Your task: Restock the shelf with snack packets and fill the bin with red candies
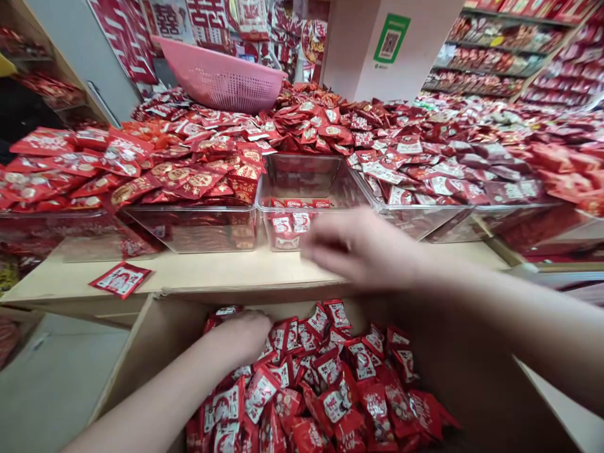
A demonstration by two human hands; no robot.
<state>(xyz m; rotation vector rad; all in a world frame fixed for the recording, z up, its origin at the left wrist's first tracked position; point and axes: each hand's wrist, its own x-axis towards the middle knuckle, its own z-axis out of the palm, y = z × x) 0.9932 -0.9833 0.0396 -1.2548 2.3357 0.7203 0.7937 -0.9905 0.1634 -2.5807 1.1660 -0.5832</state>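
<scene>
Red and white candy packets (330,371) lie loose in a large cardboard box (155,340) in front of me. My left hand (248,333) reaches down among the packets at the box's left side, its fingers hidden. Blurred by motion, my right hand (349,242) hovers just in front of a clear plastic bin (306,176); its fingers are curled, and nothing can be made out in them. Several similar packets (289,225) stand in rows at the front of that bin, which is otherwise bare inside.
Clear bins heaped with red packets (193,173) flank the middle bin on both sides. One packet (121,279) lies on the wooden ledge (189,270). A pink basket (221,75) rests on the heap behind. Stocked shelves (495,56) stand at the back right.
</scene>
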